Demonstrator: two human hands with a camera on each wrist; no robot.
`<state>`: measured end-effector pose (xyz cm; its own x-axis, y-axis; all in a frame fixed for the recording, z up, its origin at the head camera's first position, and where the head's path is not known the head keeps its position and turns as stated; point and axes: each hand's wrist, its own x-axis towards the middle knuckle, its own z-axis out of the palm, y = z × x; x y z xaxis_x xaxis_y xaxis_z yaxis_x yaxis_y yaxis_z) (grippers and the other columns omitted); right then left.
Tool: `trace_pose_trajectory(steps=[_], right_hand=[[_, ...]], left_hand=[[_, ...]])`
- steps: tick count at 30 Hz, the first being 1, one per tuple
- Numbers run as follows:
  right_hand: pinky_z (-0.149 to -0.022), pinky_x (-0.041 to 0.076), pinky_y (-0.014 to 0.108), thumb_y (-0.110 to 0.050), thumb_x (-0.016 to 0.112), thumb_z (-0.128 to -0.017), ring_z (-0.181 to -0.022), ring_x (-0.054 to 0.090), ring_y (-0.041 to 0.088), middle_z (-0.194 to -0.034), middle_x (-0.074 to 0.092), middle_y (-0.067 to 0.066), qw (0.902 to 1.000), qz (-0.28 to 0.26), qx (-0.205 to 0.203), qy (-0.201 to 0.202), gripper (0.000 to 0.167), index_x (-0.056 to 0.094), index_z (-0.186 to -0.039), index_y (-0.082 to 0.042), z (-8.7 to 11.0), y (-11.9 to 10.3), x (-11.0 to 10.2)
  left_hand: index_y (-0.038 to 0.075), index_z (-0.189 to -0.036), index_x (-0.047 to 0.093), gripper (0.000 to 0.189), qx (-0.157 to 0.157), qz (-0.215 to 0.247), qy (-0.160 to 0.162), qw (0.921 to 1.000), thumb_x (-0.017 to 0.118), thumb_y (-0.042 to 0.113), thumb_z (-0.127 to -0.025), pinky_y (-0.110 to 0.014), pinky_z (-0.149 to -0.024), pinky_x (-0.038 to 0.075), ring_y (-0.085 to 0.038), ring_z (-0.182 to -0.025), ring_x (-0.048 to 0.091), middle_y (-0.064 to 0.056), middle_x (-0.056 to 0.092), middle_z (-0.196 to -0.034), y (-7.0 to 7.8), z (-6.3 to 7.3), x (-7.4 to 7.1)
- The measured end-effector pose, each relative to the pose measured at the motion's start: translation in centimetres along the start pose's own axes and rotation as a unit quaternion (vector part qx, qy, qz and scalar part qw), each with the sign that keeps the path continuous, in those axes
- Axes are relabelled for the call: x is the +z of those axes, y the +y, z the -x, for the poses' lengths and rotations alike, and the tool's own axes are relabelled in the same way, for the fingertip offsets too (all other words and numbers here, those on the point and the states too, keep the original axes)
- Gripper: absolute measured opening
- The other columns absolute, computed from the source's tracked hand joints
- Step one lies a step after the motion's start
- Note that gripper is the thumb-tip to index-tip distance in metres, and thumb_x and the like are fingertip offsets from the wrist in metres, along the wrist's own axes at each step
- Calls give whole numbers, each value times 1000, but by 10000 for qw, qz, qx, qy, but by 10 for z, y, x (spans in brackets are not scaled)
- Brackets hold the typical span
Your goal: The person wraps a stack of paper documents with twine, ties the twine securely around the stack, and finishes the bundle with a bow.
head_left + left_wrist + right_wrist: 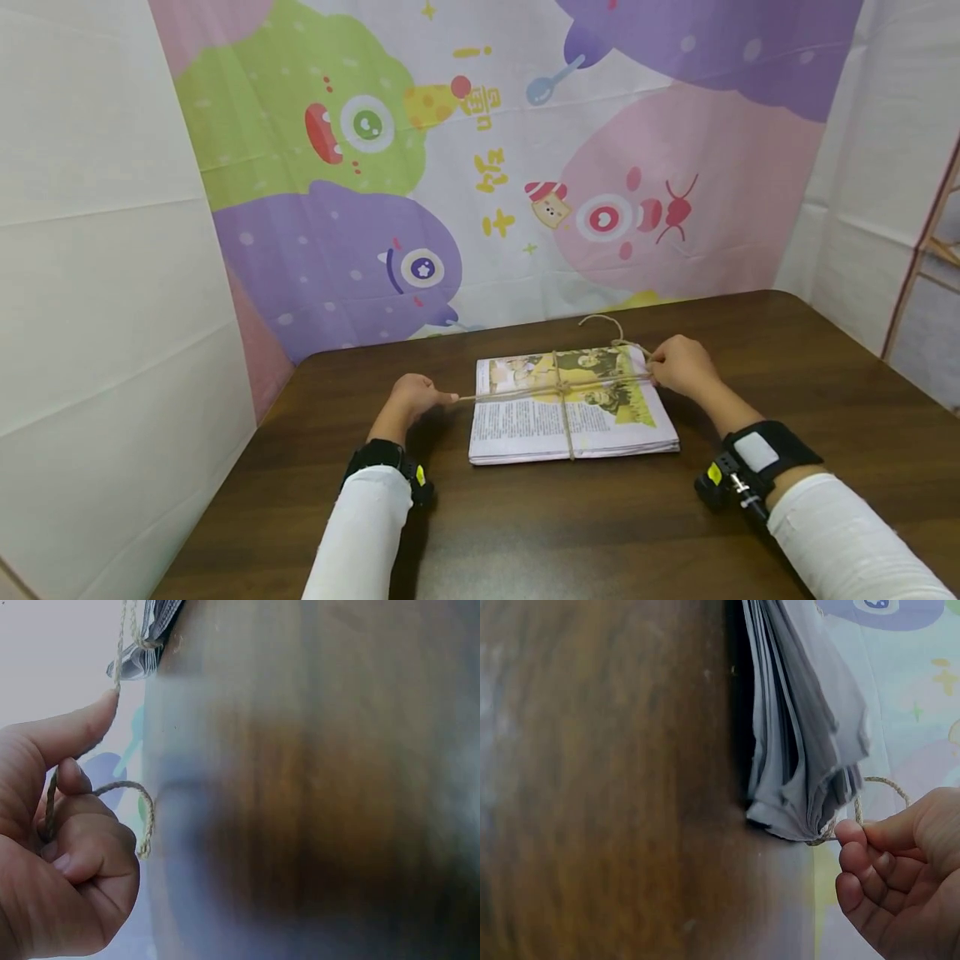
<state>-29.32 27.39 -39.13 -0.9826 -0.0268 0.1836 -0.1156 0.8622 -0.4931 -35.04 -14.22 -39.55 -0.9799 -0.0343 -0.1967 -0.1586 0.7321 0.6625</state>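
Observation:
A flat stack of folded newspapers (pixel 510 429) lies on the table, bound crosswise with twine (pixel 567 425) that meets in a knot (pixel 563 387) on top. My left hand (pixel 415 396) grips one end of the twine out past the stack's left side. In the left wrist view the curled fingers wrap that strand (pixel 146 814), and its tip hangs loose beyond them. At the right edge of the papers, my right hand (pixel 682 364) pinches twine between thumb and forefinger. A loose tail (pixel 600 317) curls behind the stack. The right wrist view shows the layered paper edges (pixel 795 742).
The brown wooden table (pixel 525 533) extends around the stack. A printed cartoon curtain (pixel 510 275) hangs behind its far edge, with white cloth (pixel 112 292) along the left. A wooden frame (pixel 933 242) stands at the far right.

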Motion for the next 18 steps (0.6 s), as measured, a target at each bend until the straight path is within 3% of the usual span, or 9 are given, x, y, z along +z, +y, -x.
trace_pose_trajectory(steps=[5, 7, 11, 14, 16, 18], right_hand=[[-56, 44, 30, -8, 56, -91, -57, 58, 13, -62, 66, 0, 9999, -124, 47, -24, 22, 74, -88, 5, 1, 3, -1], [-56, 43, 29, -8, 57, -91, -55, 58, 12, -62, 67, 0, 9998, -164, 91, -31, 22, 73, -90, 7, 1, 4, 0], [-53, 43, 28, -8, 57, -90, -52, 59, 12, -60, 66, 1, 9988, -341, 345, -114, 21, 73, -87, 7, 1, 5, 0], [-50, 46, 27, -8, 55, -88, -51, 58, 12, -57, 64, 0, 9939, -696, 770, -364, 23, 70, -78, 5, 2, 9, -1], [-49, 48, 27, -10, 54, -89, -50, 57, 12, -56, 63, 0, 9875, -1015, 1070, -562, 24, 68, -75, 4, 3, 14, -4], [-54, 51, 31, -15, 55, -92, -55, 61, 18, -63, 66, 8, 9859, -970, 1229, -582, 29, 68, -80, 8, 6, 18, -9]], left_hand=[[-4, -94, 62, 42, -38, -99, 115, 9999, 83, 29, -78, -38, -75, 45, -26, -85, 49, -10, 52, -92, -2, 4, 0], [-2, -91, 62, 39, -68, -72, 147, 9998, 83, 28, -78, -38, -76, 45, -26, -87, 49, -9, 52, -93, -2, 5, 0], [6, -69, 53, 39, 57, -248, 171, 9995, 83, 29, -78, -34, -64, 39, -23, -76, 46, -5, 45, -78, -3, 6, 0], [10, -60, 47, 44, 249, -391, 186, 9988, 80, 31, -80, -31, -55, 34, -20, -64, 41, -2, 40, -66, -2, 6, 0], [9, -62, 53, 41, 339, -376, 180, 9986, 79, 33, -82, -29, -52, 35, -18, -62, 42, -1, 43, -65, -4, 8, -2], [4, -76, 63, 34, 386, -254, 127, 9989, 77, 34, -84, -29, -55, 44, -20, -65, 51, -4, 52, -70, -5, 12, -6]])
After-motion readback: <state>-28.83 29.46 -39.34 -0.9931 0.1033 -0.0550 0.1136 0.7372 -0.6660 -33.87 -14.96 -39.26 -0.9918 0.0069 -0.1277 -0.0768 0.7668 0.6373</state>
